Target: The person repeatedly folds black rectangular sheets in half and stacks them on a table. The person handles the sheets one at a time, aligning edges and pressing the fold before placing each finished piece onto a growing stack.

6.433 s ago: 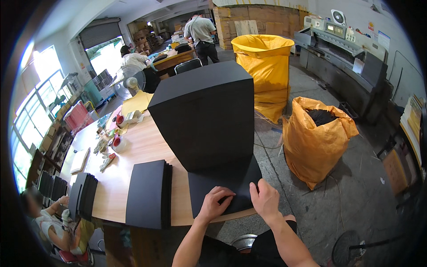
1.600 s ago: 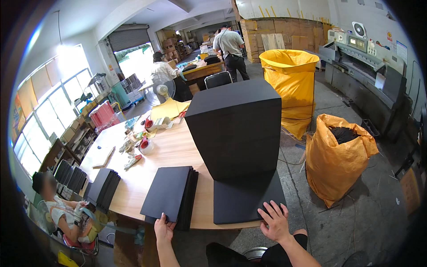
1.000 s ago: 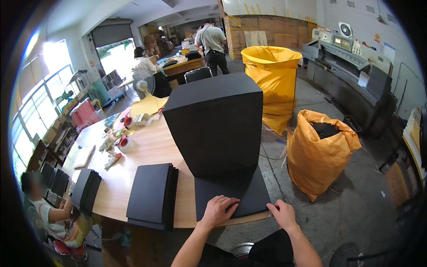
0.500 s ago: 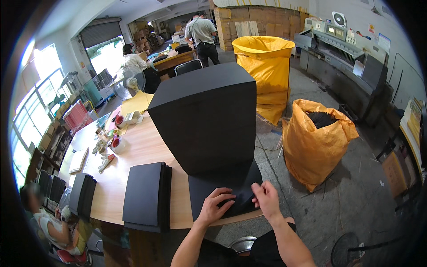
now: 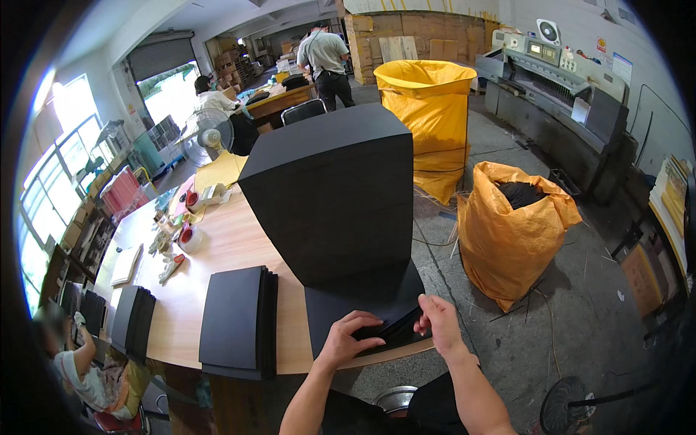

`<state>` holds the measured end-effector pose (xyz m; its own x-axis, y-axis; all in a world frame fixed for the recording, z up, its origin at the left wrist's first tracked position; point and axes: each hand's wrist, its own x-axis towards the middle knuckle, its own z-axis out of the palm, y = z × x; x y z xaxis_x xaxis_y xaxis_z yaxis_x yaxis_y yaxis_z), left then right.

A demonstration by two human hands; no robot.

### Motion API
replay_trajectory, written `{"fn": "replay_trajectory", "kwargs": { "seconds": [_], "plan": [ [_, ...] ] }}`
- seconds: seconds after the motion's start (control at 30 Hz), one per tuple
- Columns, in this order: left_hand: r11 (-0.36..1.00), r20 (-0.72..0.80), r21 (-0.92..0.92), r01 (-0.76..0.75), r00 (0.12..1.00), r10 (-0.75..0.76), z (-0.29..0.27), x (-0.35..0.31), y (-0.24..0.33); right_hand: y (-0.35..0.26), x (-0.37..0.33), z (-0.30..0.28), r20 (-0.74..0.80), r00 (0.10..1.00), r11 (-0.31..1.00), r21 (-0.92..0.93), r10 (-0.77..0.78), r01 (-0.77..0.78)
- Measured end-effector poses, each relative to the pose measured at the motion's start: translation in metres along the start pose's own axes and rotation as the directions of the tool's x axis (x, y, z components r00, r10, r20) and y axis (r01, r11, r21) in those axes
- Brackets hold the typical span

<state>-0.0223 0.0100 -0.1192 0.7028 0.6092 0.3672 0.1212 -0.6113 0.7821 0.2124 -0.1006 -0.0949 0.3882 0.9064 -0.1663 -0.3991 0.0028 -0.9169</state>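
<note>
On the near edge of the table, a black sheet lies in front of a tall block-like stack of black sheets. My left hand rests on the sheet, thumb and fingers apart and gripping nothing. At its right edge, my right hand pinches the sheet with bent fingers and holds that corner raised. A dark gap shows below the lifted edge; how many layers lie there I cannot tell. To the left of my hands sits a lower stack of black sheets.
Farther left on the wooden table are another black stack, tape rolls and a white pad. Beyond the right edge stand an orange sack and a yellow bag. A co-worker sits at the lower left.
My right hand has lifted the sheet's right corner, which lay lower before. My left hand has stayed nearly in place. The seated co-worker has raised a hand.
</note>
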Motion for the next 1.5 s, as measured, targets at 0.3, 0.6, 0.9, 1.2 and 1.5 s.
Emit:
{"fn": "replay_trajectory", "kwargs": {
  "seconds": [0.3,0.6,0.9,1.2,1.5],
  "plan": [
    [0.993,-0.012,0.115,-0.033,0.999,0.034,0.002,0.000,0.008,0.001,0.004,0.004,-0.093,0.984,0.906,-0.411,-0.150,0.100],
    [0.992,-0.011,0.127,-0.017,1.000,0.018,0.001,0.003,0.013,0.004,0.007,-0.010,0.049,0.999,0.999,0.052,0.007,-0.009],
    [0.996,-0.042,0.071,0.049,0.998,-0.046,0.002,0.002,0.010,0.008,0.002,-0.015,0.072,0.985,0.936,-0.310,-0.154,0.169],
    [0.998,-0.084,-0.002,0.061,0.995,-0.061,0.002,0.004,0.013,0.015,0.002,-0.017,0.033,0.994,0.988,-0.108,-0.103,0.106],
    [0.976,-0.007,0.209,-0.054,0.998,0.057,0.004,0.007,0.027,0.011,0.006,-0.011,0.046,0.999,0.993,0.120,-0.029,0.023]
  ]
}}
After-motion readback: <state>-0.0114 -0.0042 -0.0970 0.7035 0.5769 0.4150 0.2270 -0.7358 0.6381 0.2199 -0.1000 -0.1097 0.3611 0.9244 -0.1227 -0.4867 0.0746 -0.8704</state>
